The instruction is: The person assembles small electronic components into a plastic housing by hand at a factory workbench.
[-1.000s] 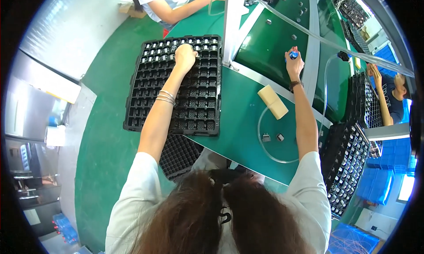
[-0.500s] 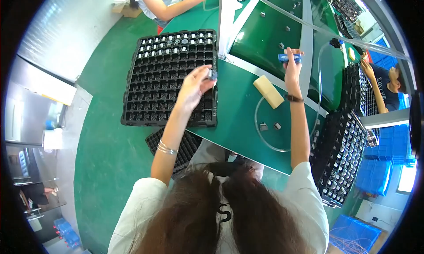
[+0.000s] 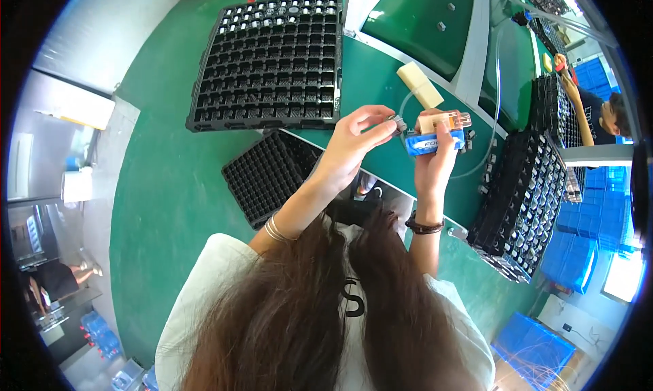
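Observation:
My left hand pinches a small grey metal-looking part between thumb and fingertips. Close beside it, my right hand is wrapped round a blue block-shaped object with a tan and clear orange end. The small part is at the left side of this object; whether they touch I cannot tell. Left of my hands lies a black compartment tray, its far rows filled with small metal parts and its nearer pockets bare. A pale yellow block rests on the green table beyond my hands.
A second black tray sits lower, below the table's near edge. Stacked trays of metal parts stand at the right. A clear tube runs past the green conveyor. A co-worker is at far right.
My left hand has moved right, away from the tray, with the small part. My right hand has drawn back toward me with the blue object. The two are now close together.

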The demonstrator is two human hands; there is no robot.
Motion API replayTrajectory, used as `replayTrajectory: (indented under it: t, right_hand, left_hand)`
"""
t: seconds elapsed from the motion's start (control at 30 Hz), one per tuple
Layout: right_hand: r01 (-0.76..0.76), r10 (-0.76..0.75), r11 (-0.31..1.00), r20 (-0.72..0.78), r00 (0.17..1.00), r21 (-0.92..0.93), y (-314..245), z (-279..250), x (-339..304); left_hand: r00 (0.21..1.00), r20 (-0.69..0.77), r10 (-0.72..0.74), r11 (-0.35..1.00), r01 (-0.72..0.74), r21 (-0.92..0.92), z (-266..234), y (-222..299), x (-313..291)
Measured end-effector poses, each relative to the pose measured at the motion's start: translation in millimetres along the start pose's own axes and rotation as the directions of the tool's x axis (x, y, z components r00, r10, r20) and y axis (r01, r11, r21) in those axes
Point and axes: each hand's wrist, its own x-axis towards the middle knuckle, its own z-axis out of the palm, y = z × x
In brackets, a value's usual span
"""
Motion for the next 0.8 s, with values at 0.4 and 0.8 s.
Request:
replayTrajectory:
  t: [0.4,0.8]
  right_hand:
    - [0.124,-0.102,0.981,0.151,0.983,-0.146,-11,3,-26]
    - [-0.205,0.224,0.967,0.123,0.967,-0.148,8,-17,-31]
  left_hand:
    - [0.999,0.042,0.004,0.978,-0.013,0.208,10,9,-25]
    - [0.999,0.019,-0.034,0.981,0.029,0.191,-3,-22,-20]
